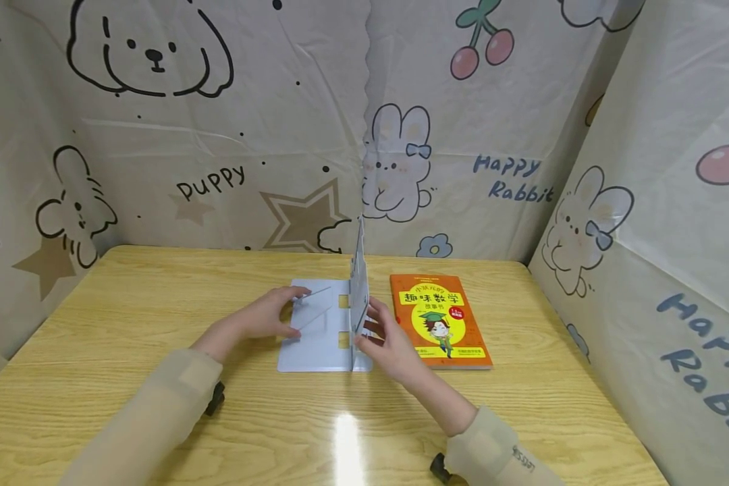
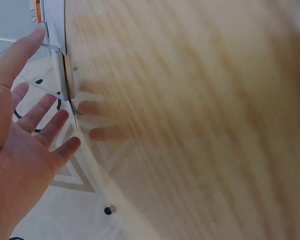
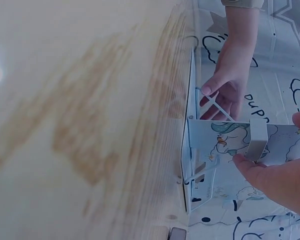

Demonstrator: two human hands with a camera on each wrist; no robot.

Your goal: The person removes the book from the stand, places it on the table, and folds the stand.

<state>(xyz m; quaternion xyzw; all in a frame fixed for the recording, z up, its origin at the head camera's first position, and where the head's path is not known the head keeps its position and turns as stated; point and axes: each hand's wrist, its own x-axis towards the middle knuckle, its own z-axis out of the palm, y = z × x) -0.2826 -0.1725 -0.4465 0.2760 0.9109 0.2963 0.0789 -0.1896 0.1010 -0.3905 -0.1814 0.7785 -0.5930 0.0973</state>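
A pale metal book stand lies on the table, its flat base down and its panel upright. My right hand holds that panel by its near right side, thumb in front and fingers behind. A cartoon print and a white clip show on the panel in the right wrist view. My left hand is at the left of the base, thumb and fingers spread about the ends of the thin wire support. In the left wrist view its fingers are mostly straight; firm contact with the wire is unclear.
An orange book with a cartoon cover lies flat to the right of the stand, close to my right hand. The wooden table ends at a printed cloth backdrop behind and on both sides.
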